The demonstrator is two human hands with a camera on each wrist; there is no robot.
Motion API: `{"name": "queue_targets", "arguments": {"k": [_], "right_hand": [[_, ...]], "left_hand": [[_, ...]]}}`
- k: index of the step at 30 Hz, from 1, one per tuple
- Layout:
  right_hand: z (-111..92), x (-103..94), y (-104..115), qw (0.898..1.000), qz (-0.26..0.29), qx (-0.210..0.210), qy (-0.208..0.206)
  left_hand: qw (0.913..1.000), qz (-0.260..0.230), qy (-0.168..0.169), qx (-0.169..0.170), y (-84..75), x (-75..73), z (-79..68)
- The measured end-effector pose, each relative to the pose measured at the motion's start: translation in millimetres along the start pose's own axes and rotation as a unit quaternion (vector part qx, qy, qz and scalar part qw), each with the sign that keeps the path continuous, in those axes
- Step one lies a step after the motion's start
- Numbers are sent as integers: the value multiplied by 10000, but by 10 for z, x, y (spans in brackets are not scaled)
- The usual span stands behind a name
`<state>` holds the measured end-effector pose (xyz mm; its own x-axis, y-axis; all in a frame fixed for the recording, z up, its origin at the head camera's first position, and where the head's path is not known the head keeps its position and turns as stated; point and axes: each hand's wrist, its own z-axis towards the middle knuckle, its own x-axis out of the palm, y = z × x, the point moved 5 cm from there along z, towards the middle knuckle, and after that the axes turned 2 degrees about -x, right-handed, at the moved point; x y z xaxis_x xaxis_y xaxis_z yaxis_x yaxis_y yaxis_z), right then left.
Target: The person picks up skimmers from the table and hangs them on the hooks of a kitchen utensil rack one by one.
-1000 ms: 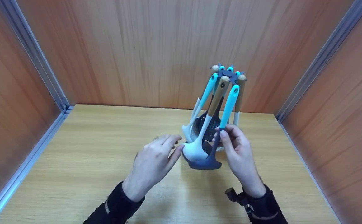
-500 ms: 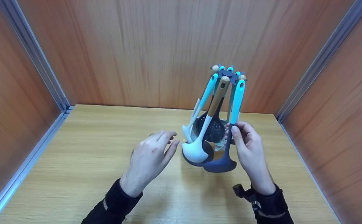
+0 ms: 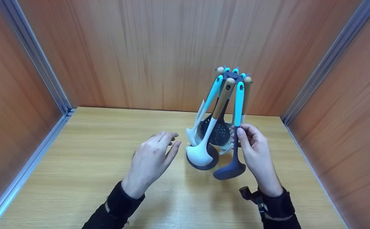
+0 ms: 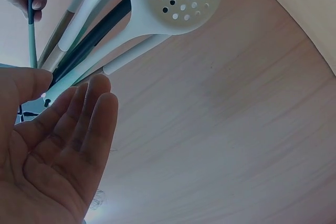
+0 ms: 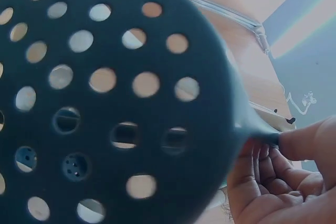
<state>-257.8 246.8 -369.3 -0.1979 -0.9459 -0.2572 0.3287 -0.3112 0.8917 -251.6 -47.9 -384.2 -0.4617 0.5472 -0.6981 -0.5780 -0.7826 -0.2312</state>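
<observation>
My right hand pinches a skimmer by its dark blue shaft, just below the turquoise handle. The skimmer hangs upright with its head lowest, in front of a utensil stand. In the right wrist view, the round holes of the skimmer fill much of the picture, beside the gripping thumb. A white ladle with a wooden-look handle hangs on the stand's near side. Left of it, my left hand hovers with relaxed fingers, holding nothing. The left wrist view shows the palm of the left hand facing the utensils.
Several other utensils hang around the stand, among them a dark perforated spoon. The stand's round dark base rests on the wooden table. Wood-panel walls with metal corner strips enclose the back and sides.
My right hand has moved right, taking the skimmer from against the white ladle to a spot right of it and nearer to me. My left hand has drawn back leftward from the ladle.
</observation>
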Motion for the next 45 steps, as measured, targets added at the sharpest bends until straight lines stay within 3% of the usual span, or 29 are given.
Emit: {"name": "queue_targets", "arguments": {"k": [10,22,31,45], "right_hand": [[70,-12,-84,9996,-212,133,-119],[138,-21,-185,9988,-264,413,24],[178,-83,-233,9981,-431,433,2],[213,-126,-242,9995,-199,191,-119]], "left_hand": [[9999,48,-148,45,44,22,6],[10000,47,-51,-64,100,60,24],[9996,47,50,-256,160,95,42],[9995,-4,98,-310,216,116,60]]}}
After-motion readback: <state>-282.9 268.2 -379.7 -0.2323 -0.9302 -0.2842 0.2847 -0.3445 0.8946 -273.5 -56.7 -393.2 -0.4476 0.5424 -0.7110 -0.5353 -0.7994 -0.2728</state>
